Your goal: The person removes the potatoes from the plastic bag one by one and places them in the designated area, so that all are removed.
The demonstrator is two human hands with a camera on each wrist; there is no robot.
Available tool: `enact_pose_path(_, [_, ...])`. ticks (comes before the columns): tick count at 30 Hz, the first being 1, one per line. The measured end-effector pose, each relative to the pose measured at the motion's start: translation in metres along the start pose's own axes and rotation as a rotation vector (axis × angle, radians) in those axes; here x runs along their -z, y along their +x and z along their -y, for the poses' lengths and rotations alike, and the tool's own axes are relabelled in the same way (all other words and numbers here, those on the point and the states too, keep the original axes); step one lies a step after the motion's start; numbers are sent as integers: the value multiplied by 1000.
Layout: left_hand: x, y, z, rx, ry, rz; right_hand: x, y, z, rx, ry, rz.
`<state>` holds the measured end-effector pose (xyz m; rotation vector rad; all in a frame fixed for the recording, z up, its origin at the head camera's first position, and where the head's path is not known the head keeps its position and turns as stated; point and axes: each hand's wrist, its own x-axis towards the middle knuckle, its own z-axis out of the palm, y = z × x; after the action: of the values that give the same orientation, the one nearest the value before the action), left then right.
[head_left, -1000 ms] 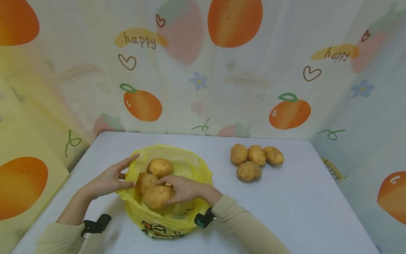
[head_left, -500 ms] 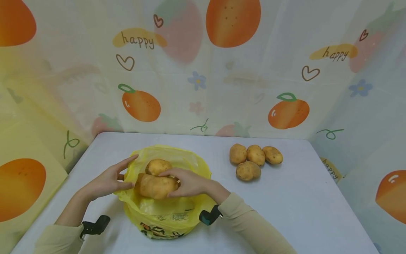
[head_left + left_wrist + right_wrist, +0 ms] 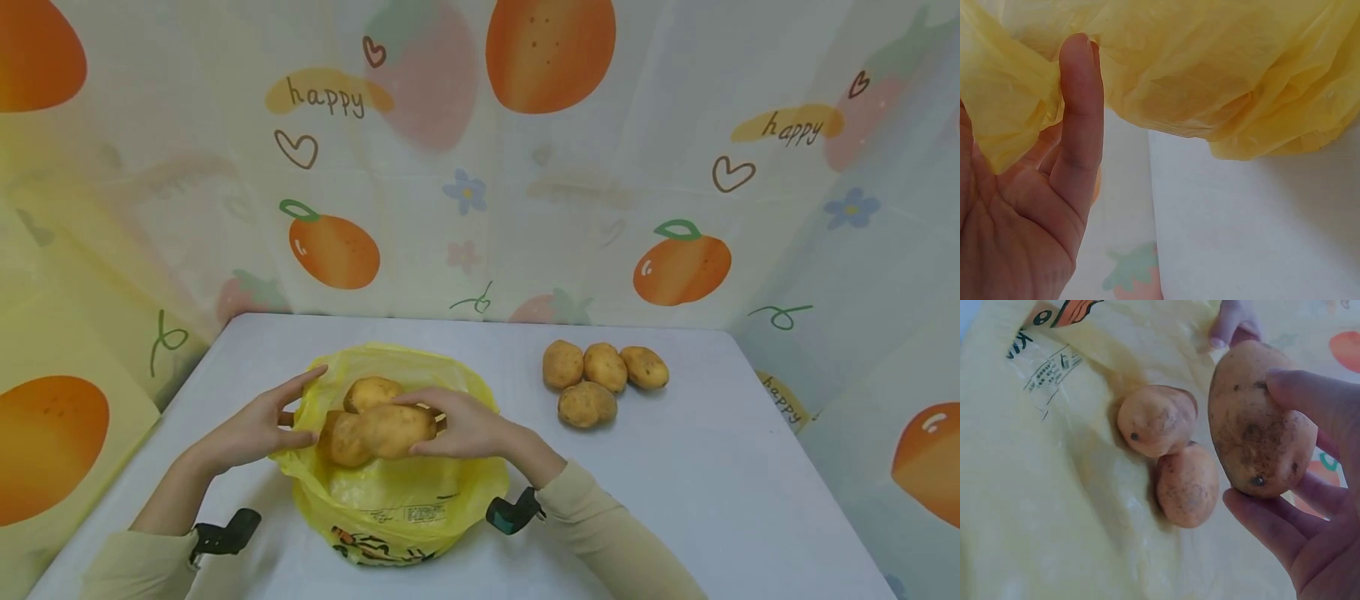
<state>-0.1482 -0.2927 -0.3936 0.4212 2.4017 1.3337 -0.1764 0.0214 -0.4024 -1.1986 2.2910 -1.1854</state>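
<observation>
We've got the held potato (image 3: 396, 432) over the yellow bag (image 3: 465, 475), raised off the two potatoes inside (image 3: 1159, 419). The right hand (image 3: 468, 423) has it clamped — thumb on one side, fingers on t'other. Dark blemishes show on its skin, esp. in the R wrist view. The left hand (image 3: 251, 429) is at the bag's L rim, thumb & forefinger apart w/ plastic between; whether its grip is tight on it we can't tell. To the R, four potatoes (image 3: 588, 406) sit grouped on the white worktop (image 3: 652, 467) — fruit-print backdrop (image 3: 540, 175) behind.
</observation>
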Motion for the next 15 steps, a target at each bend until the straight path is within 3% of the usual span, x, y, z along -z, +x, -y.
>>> enact_pose_path(15, [0,-1,0,11,20,-3,10,-32,-7,25,-7,-154])
